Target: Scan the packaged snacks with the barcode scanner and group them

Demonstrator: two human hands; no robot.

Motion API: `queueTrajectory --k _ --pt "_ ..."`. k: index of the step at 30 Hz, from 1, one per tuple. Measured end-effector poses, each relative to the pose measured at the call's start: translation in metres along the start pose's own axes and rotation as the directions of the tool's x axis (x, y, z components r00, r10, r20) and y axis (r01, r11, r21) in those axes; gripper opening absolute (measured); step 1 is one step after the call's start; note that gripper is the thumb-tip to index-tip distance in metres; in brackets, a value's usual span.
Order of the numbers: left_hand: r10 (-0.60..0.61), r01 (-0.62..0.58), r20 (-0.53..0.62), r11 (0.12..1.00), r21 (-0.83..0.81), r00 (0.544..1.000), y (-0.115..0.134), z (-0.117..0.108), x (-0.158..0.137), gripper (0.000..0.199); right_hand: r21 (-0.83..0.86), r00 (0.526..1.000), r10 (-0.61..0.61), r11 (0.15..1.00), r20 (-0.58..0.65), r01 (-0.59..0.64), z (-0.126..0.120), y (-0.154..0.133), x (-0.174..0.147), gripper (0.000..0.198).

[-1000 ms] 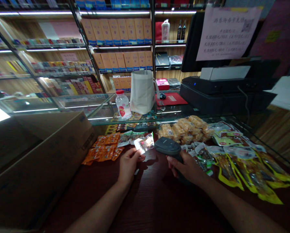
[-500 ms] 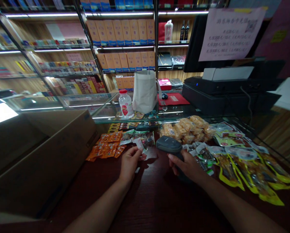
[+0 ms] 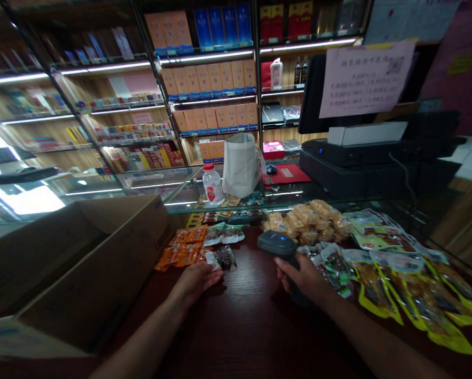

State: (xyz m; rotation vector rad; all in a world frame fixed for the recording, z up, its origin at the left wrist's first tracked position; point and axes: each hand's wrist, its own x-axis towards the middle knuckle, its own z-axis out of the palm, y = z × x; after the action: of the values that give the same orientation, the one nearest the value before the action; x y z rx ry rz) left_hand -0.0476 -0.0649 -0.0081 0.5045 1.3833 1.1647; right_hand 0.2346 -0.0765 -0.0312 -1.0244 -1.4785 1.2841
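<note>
Your right grip (image 3: pixel 305 277) wraps the scanner (image 3: pixel 276 244); your left grip (image 3: pixel 196 280), fingers stretched rightward, meets the white end of a snack packet (image 3: pixel 225 258), though whether it pinches I cannot tell. Just beyond, orange packets (image 3: pixel 185 253) lie on the desk (image 3: pixel 238 329).

Shelf strip lights (image 3: pixel 208 57) glow beyond a dim tabletop (image 3: pixel 236 331), the left edge stretched and seemingly blurred.
</note>
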Motion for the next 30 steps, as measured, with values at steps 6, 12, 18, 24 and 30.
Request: queueTrajectory --k 6,12,18,24,30 --pt "-0.071 0.071 -0.01 0.997 0.015 0.997 0.006 -0.006 0.002 0.007 0.118 0.999 -0.042 0.992 0.01 0.04 -0.002 -0.011 -0.002 0.042" --pt "0.246 -0.261 0.094 0.941 0.215 0.965 -0.04 -0.001 -0.017 0.029 0.22 0.987 -0.106 0.967 -0.121 0.131 -0.028 -0.056 -0.006 0.041" --pt "0.369 -0.679 0.578 0.504 0.535 0.728 -0.076 0.084 -0.018 0.024 0.215 0.934 -0.218 0.935 -0.282 0.283 -0.056 -0.106 -0.036 0.036" --pt "0.415 -0.541 0.488 0.012 0.841 0.768 -0.079 0.168 -0.014 0.049 0.128 0.895 -0.197 0.955 -0.401 0.268 -0.057 -0.106 -0.086 0.036" --pt "0.431 -0.47 0.41 0.038 0.882 0.804 -0.085 0.177 -0.01 0.035 0.023 0.845 -0.105 0.99 -0.524 0.138 -0.049 -0.079 -0.122 0.043"
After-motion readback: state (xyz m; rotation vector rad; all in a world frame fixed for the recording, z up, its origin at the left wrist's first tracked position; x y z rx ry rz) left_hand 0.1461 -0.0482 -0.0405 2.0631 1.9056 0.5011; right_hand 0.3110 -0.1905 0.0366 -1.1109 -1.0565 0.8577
